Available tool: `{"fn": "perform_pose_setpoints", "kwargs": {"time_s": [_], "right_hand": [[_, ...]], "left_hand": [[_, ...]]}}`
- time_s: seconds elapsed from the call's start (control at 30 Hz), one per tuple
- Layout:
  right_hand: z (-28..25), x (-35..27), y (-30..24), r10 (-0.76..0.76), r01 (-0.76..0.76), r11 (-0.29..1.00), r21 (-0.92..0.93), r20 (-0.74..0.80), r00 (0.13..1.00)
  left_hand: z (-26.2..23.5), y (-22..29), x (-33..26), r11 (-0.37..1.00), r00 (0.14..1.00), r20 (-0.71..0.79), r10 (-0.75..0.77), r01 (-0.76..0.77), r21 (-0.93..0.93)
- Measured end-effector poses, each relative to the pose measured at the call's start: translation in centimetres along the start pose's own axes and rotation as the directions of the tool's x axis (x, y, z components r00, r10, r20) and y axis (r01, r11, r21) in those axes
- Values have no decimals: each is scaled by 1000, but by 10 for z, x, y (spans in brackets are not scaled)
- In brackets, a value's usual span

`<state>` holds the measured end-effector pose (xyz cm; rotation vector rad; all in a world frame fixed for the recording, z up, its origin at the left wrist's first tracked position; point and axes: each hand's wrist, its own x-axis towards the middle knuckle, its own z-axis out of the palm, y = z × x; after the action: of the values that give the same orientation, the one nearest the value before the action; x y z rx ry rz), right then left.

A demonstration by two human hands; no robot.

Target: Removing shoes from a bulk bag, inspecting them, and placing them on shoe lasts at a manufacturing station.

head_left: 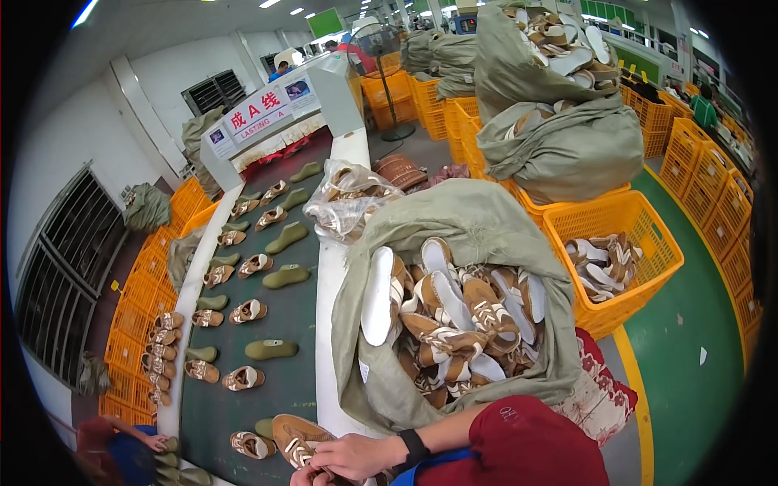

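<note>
The brown shoe (293,429) is at the lower edge of the view, over the nearest visible stretch of belt (293,317), its toe pointing away from the person. The right hand (354,456) is curled at the shoe's opening, fingers bent and closed on it; the left hand (310,476) is partly cut off beside it, and its grip cannot be told.

Things crowd in around the hands. Just left lies a laced shoe (250,445), with a green foot form (264,428) between the two — partly hidden. A big grey-green sack (463,209), heaped with shoes, stands just beyond the right forearm and blocks part of the belt's white edge (327,324). Past it sits a clear plastic bag (340,215) of shoes. An orange crate (626,310) holds more, right of the sack. At lower left, a co-worker's hand (154,442) is near other green forms (172,460).
</note>
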<state>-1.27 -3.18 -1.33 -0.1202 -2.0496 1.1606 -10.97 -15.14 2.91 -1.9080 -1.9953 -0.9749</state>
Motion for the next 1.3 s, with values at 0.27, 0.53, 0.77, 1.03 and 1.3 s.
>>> {"fn": "perform_pose_setpoints", "kwargs": {"time_s": [0.27,0.53,0.77,1.03,1.3], "right_hand": [[-9,5,5,44,-51,972,231,34,998],[-6,2,-21,65,-44,995,-91,240,969],[-2,3,-29,14,7,992,-126,161,987],[9,-3,-6,7,50,978,-205,269,963],[16,-6,-6,-59,92,984,-151,210,976]], "left_hand": [[-3,0,-11,984,989,-120,-92,71,-164],[-13,-7,-15,977,965,-159,-207,212,14],[-18,3,-14,976,976,-148,-161,179,120],[-20,11,-17,972,973,-64,-224,227,60],[-26,8,-15,964,962,-54,-267,267,-2]]}}
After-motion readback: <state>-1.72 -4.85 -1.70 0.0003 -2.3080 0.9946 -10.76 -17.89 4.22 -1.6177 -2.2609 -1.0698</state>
